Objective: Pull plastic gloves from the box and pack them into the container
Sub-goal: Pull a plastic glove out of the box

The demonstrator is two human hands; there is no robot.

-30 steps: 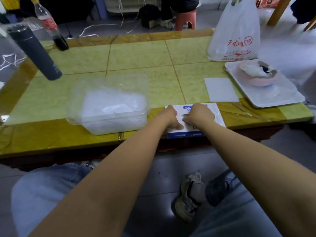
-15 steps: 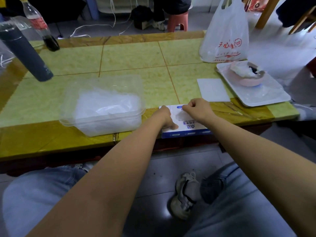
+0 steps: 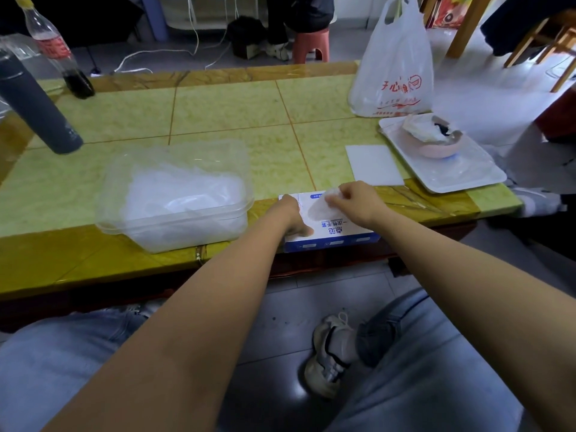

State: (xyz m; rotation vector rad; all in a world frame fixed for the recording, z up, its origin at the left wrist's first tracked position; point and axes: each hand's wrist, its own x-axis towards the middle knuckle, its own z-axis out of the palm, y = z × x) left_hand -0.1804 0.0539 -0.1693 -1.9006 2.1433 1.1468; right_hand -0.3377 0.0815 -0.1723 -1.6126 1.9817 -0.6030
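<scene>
While the left hand (image 3: 291,215) lies flat on the left end of the box (image 3: 338,235), its fingers are laid fairly straight over the lid and its thumb rests along the near edge. It presses down and grips nothing.

Right hand (image 3: 357,202): above the box top, fingers (image 3: 339,198) curled and pinching a thin, clear plastic glove (image 3: 319,210). The glove runs from the pinch down to the opening in the box top; its lower part is at the opening, but whether it is still inside cannot be told.

Box: white and blue, flat on the near edge of the desk (image 3: 233,107).

Container (image 3: 109,188): clear plastic, lid off, just left of the box and close to the left hand. It holds a loose heap of clear gloves (image 3: 184,194).

Other items:
- White card (image 3: 374,165), behind the box to the right.
- White tray (image 3: 461,176), further right of the box, carrying a pink bowl (image 3: 436,149).
- White carrier bag (image 3: 396,67), well behind the box on the right.
- Grey flask (image 3: 34,104) and a drinks bottle (image 3: 53,48), far left of the box, towards the back of the desk.
</scene>
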